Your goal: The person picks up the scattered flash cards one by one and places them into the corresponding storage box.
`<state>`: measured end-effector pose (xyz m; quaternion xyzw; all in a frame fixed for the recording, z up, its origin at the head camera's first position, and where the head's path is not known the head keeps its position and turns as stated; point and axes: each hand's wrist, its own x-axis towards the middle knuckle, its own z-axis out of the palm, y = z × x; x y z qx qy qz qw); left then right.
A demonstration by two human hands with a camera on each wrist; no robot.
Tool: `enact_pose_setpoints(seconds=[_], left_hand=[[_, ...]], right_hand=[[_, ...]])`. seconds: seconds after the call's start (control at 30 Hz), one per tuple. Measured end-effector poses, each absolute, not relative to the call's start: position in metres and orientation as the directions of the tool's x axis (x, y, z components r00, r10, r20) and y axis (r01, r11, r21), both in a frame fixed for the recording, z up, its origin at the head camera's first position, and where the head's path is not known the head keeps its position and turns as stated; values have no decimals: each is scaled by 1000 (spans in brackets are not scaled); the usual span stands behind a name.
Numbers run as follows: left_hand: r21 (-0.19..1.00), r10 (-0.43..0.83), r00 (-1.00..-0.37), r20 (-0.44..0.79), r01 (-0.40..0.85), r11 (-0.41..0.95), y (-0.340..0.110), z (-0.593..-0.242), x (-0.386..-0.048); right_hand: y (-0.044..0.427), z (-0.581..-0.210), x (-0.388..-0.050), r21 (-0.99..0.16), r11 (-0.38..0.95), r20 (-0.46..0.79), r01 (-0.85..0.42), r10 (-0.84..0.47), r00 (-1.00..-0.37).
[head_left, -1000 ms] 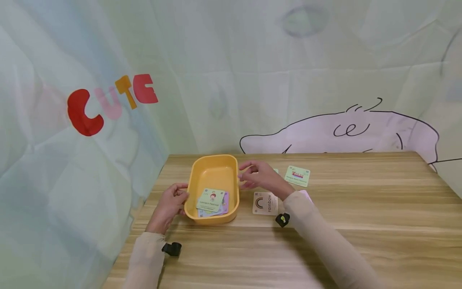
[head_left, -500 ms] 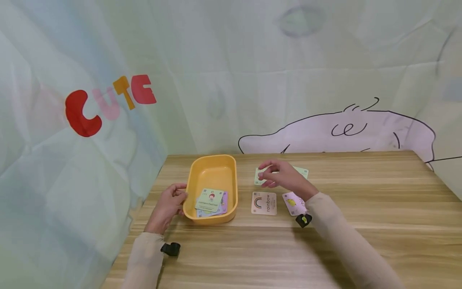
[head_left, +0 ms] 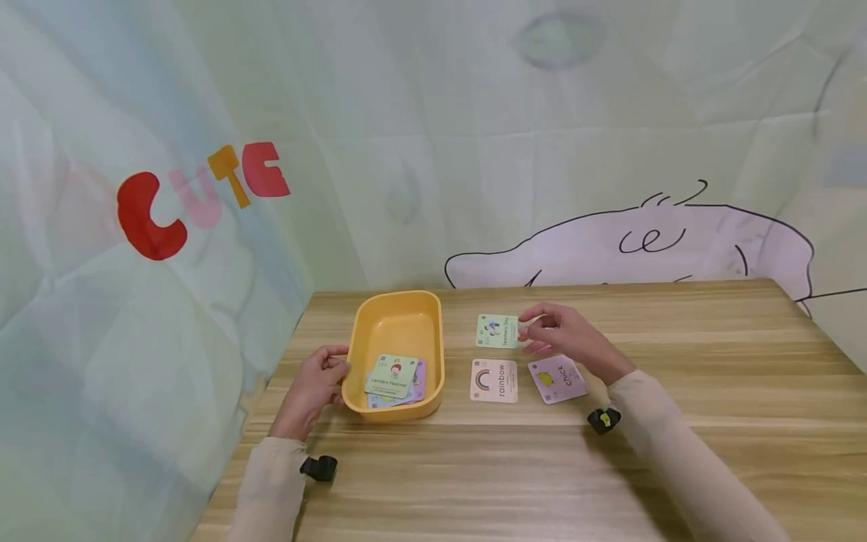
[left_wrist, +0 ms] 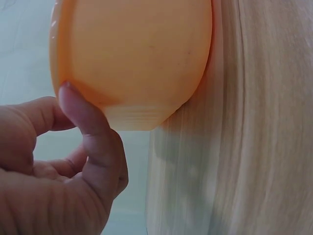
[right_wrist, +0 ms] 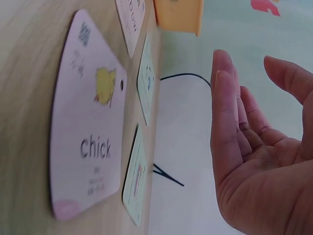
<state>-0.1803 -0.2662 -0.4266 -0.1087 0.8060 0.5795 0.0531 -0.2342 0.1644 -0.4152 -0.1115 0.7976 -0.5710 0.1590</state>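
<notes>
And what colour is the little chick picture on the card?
The chick picture is yellow; it shows best in the right wrist view.

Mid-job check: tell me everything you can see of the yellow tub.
The tub is a deep yellow, smooth, plastic-looking container with an open top, rounded corners and a plain outer wall. It stands upright on the wood-grain table, its longer sides running away from the person. In its near end lie overlapping cards, the green Lantern Festival card on top; the far end of its floor is bare. The left hand holds its left side.
</notes>
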Motion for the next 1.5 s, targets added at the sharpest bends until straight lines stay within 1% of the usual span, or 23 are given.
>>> enact_pose_setpoints(seconds=[0.23, 0.47, 0.7, 0.9, 1.2, 1.5], left_hand=[[922, -112, -971, -213, -237, 306, -266, -426, -180], [927, -103, -973, -208, -229, 296, -265, -426, -179], [927, -100, -972, -211, -231, 294, -265, -425, -178], [925, -104, -972, -211, -233, 301, -265, -425, -179], [923, -111, -970, -215, -239, 301, -266, -425, -178], [926, -107, -971, -215, -238, 292, -267, -425, -178]], right_hand=[[183, -420, -227, -932, 364, -120, -2, -314, -942], [201, -425, -223, -912, 409, -147, 28, -260, -954], [219, -426, -218, -911, 411, -143, 36, -235, -961], [228, -429, -213, -906, 422, -119, 11, -232, -965], [227, -434, -211, -894, 447, -108, -12, -242, -964], [222, -440, -213, -805, 582, -41, -119, -254, -966]])
